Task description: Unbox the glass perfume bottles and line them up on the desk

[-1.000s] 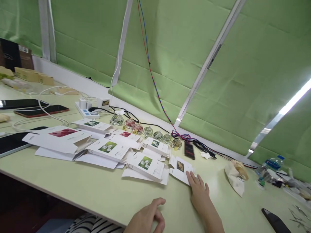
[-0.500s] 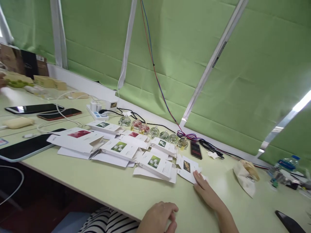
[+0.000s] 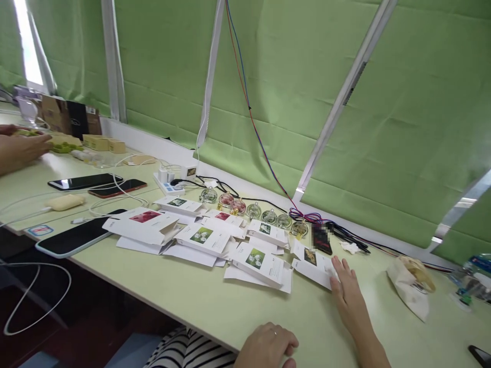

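Observation:
My right hand (image 3: 348, 292) lies flat on the pale green table (image 3: 184, 301), fingers stretched out, its fingertips touching the right edge of a small white carton (image 3: 312, 263) with a dark flower picture. My left hand (image 3: 268, 348) rests at the table's front edge with its fingers curled loosely and nothing visible in them. Several flattened white cartons (image 3: 203, 238) with flower pictures lie spread to the left of my right hand. Behind them stands a row of round glass bottles (image 3: 253, 210).
Phones (image 3: 85, 181) and a tablet (image 3: 74, 238) lie at the left with white cables. A power strip (image 3: 169, 185) sits near the wall. Another person's hand (image 3: 19, 151) is at the far left. A paper bag with bread (image 3: 412, 286) lies at the right.
The view has swung left, showing more of the table's left end and another person's hand. My right hand has slid a little forward along the carton's edge.

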`<state>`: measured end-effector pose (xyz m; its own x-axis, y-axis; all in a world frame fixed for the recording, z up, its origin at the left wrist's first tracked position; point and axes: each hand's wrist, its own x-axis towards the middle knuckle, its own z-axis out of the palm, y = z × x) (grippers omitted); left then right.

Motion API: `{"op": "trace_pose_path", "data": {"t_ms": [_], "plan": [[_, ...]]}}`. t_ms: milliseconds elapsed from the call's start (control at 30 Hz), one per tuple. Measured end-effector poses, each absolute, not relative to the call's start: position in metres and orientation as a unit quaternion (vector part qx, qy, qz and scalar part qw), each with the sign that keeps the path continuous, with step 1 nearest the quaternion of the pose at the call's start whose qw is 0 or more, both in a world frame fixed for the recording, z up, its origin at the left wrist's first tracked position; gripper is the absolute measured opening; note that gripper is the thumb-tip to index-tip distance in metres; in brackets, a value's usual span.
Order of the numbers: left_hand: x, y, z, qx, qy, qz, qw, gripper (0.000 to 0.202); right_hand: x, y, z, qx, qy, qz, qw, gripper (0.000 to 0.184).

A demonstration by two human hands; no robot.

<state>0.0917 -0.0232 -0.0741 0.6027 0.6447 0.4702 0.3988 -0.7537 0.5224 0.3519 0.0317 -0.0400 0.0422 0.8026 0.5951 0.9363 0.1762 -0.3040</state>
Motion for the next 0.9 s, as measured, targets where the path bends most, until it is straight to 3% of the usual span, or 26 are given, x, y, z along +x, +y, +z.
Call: {"op": "trace_pose_path", "data": {"t_ms": [233,367,533,633,700,800,900], "plan": [[0.087,-0.031,-0.062,0.871,0.319,0.305,0.214,0.026,0.36,0.023,-0.034,-0.599,-0.619,-0.143,0.487,0.046],[0.075,-0.02,-0.013,0.878,0.266,0.253,0.306,0.019,0.365,0.028,-0.016,-0.612,-0.561,-0.171,0.53,0.045],[0.068,0.044,0.082,0.894,0.246,0.319,0.197,0.019,0.361,0.065,0.028,-0.61,-0.481,-0.191,0.6,0.044],[0.074,0.095,0.102,0.867,0.263,0.4,0.141,0.019,0.35,0.088,0.032,-0.614,-0.413,-0.215,0.637,0.044],[0.077,0.12,0.094,0.843,0.3,0.432,0.113,0.022,0.341,0.095,0.025,-0.621,-0.436,-0.243,0.605,0.044],[0.074,0.14,0.068,0.837,0.335,0.427,0.074,0.036,0.334,0.094,0.015,-0.642,-0.539,-0.263,0.478,0.043],[0.066,0.143,0.047,0.832,0.315,0.456,0.011,0.033,0.342,0.085,0.019,-0.716,-0.542,-0.215,0.383,0.043]]}}
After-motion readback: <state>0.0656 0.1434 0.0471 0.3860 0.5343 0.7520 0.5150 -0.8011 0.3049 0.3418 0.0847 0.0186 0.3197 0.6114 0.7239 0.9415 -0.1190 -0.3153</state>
